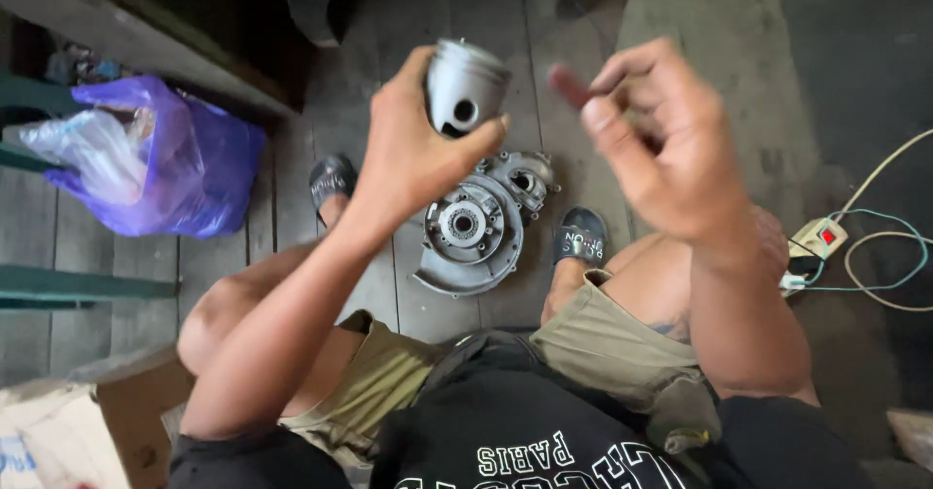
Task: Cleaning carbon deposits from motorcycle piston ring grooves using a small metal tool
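Floor: grey wooden planks run under the seated person, with a dark mat lying at the right side.
Person: seated, seen from above, in a black shirt and olive shorts, knees spread, feet in dark sandals set on the planks.
Plastic bag: a purple bag with a clear bag tucked into it sits at the left, well apart from the hands, beside green-painted rails.
Cardboard box: a brown box shows at the lower left corner, near the left knee.
Engine cover: a grey cast metal casing with round bearing seats lies flat on the planks between the two feet, below the raised hands.
Power strip: a white socket block with a red switch rests on the floor at the right, with pale cables looping away from it.
Left hand: the left hand is raised and closed around the piston, thumb across the front and fingers wrapped behind.
Piston: a grey metal piston is held up in the air above the engine cover, its pin hole facing the camera.
Right hand: the right hand is raised just beside the piston, apart from it, fingers curled in and pinching a small reddish-brown piece; the motion blur makes it look like abrasive cloth, but I cannot tell for sure.
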